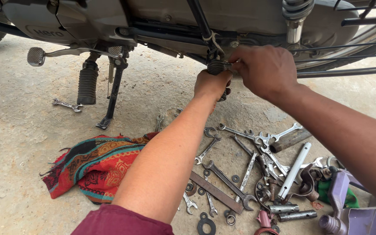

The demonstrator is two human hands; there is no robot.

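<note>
A motorcycle's underside (pixel 166 19) fills the top of the head view. My left hand (pixel 212 83) is closed around a black rubber footrest (pixel 217 66) that hangs below the frame. My right hand (pixel 264 69) reaches in from the right and pinches at the footrest's mounting point, fingers bunched on a small part that I cannot make out. Both forearms stretch forward over a scatter of tools on the concrete ground.
Several spanners (pixel 227 176), a metal tube (pixel 294 170) and washers lie on the ground below my arms. A patterned red cloth (pixel 94 165) lies to the left. The side stand (pixel 112 93), another footrest (pixel 87 83), a lone spanner (pixel 67 105) and a purple container (pixel 362 215) are nearby.
</note>
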